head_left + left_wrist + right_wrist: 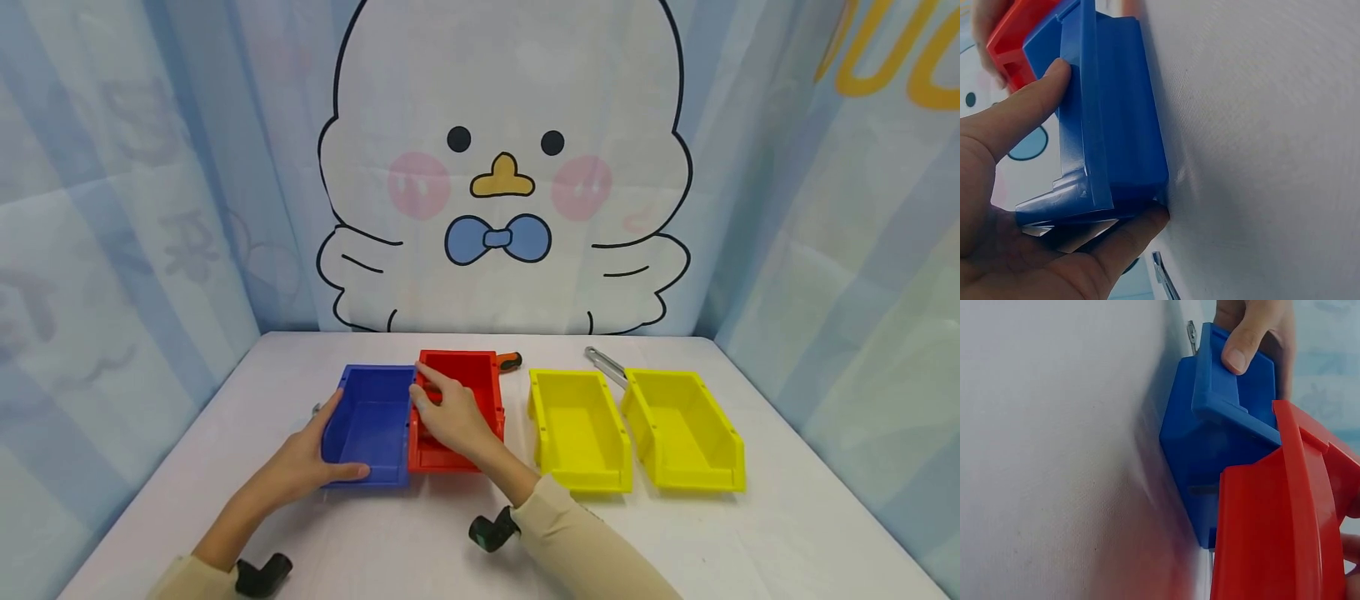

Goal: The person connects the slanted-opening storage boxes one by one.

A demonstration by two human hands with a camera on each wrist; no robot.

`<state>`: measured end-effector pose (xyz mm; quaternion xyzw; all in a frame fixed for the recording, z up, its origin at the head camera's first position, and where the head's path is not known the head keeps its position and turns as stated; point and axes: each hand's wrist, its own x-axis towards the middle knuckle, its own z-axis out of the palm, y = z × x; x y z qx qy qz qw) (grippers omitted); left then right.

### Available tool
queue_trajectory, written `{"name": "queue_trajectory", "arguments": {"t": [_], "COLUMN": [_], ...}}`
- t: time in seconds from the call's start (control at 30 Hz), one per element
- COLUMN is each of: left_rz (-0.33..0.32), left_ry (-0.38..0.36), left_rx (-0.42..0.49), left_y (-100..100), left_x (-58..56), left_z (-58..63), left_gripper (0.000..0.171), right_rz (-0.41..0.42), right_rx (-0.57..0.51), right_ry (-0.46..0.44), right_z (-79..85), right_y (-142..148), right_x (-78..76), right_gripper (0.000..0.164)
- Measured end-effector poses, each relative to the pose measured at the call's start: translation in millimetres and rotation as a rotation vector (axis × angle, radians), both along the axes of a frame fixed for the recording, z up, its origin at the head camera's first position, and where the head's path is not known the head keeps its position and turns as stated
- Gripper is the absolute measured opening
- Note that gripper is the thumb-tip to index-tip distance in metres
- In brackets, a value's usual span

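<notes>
My left hand (303, 458) grips a blue plastic bin (367, 429) from its left side. The thumb lies over the front lip, and the fingers are along the left wall, as the left wrist view also shows. Against the blue bin's right side stands a red plastic bin (438, 457), their walls touching. My right hand (453, 417) reaches over the red bin and pinches its left rim, where it meets the blue bin. In the right wrist view the red bin (1266, 531) hides most of the fingers.
Two yellow bins (581, 433) stand to the right. A tool with an orange and black handle (510, 362) pokes out behind the red bin. A metal tool (603, 364) lies behind the yellow bins. Another metal tool (1164, 278) lies left of the blue bin.
</notes>
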<state>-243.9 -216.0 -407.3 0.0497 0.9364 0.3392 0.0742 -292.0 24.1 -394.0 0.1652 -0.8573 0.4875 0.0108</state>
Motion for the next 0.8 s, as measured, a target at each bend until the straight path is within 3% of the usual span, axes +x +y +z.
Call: {"name": "queue_trajectory", "arguments": {"t": [0.8], "left_rz": [-0.009], "left_ry": [0.017], "left_rx": [-0.009], "left_y": [-1.3], "left_x": [0.6], "left_z": [-1.6], "left_gripper": [0.132], "right_rz": [0.005], "right_rx": [0.015], "right_ry": [0.002], "right_z": [-7.6], "right_y": [1.0], "right_x": [0.3], "right_gripper": [0.053]}}
